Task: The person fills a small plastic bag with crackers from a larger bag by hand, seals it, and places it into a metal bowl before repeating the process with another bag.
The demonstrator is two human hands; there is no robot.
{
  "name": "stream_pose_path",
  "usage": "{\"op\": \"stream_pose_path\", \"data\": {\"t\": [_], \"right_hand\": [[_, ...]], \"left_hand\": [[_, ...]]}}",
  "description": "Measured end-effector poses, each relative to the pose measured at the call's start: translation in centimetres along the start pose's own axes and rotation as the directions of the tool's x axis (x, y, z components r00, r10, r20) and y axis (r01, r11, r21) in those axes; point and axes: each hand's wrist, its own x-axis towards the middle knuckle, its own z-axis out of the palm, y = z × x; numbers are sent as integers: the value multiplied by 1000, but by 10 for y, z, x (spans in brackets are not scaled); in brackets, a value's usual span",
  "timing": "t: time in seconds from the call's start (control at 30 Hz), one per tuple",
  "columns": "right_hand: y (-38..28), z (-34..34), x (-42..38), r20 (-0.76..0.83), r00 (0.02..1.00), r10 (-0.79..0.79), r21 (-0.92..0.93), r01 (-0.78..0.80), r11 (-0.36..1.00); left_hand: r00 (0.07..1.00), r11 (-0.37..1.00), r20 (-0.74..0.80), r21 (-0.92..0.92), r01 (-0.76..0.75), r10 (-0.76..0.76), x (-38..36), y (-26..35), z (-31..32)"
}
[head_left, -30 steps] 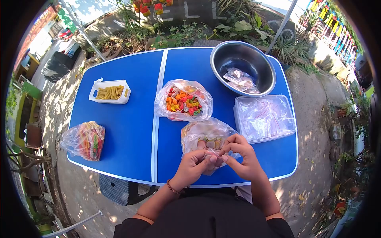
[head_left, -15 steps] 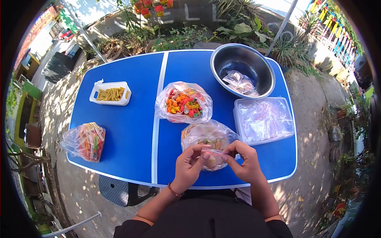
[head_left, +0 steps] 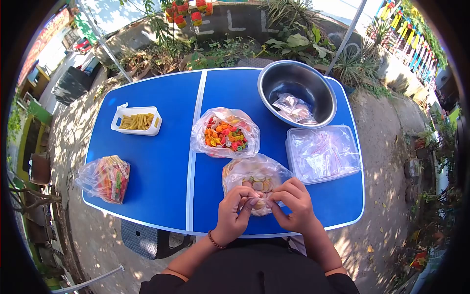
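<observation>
Left hand (head_left: pixel 234 210): pinching one side of a small clear bag (head_left: pixel 262 197) with thumb and fingers.
Right hand (head_left: pixel 295 208): pinching the other side of this same bag, near the left one.
Small clear bag: held up toward the near edge of the table (head_left: pixel 152 161), over the open bag of round pieces (head_left: pixel 240 171); its contents are difficult to tell.
Bag of colourful pieces (head_left: pixel 198 142): just behind the open bag.
Clear box (head_left: pixel 333 177): beside the right edge.
Metal basin (head_left: pixel 323 93): at the far right corner, with packets (head_left: pixel 295 109) inside.
White container (head_left: pixel 139 131): toward the far left corner.
Filled bag (head_left: pixel 113 181): near left corner.
</observation>
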Motion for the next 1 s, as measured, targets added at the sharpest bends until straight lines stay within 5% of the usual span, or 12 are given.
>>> {"op": "stream_pose_path", "data": {"t": [0.3,0.7,1.0], "right_hand": [[-3,0,-3,26,999,-30,-82,32,996],[-8,-21,-4,82,996,25,-99,-17,995],[-3,-20,-10,132,969,207,207,-231,951]], "left_hand": [[972,905,169,365,-217,165,12,12,-4],[938,868,207,363,-338,278,19,13,1],[923,871,228,321,-371,309,21,5,-1]]}}
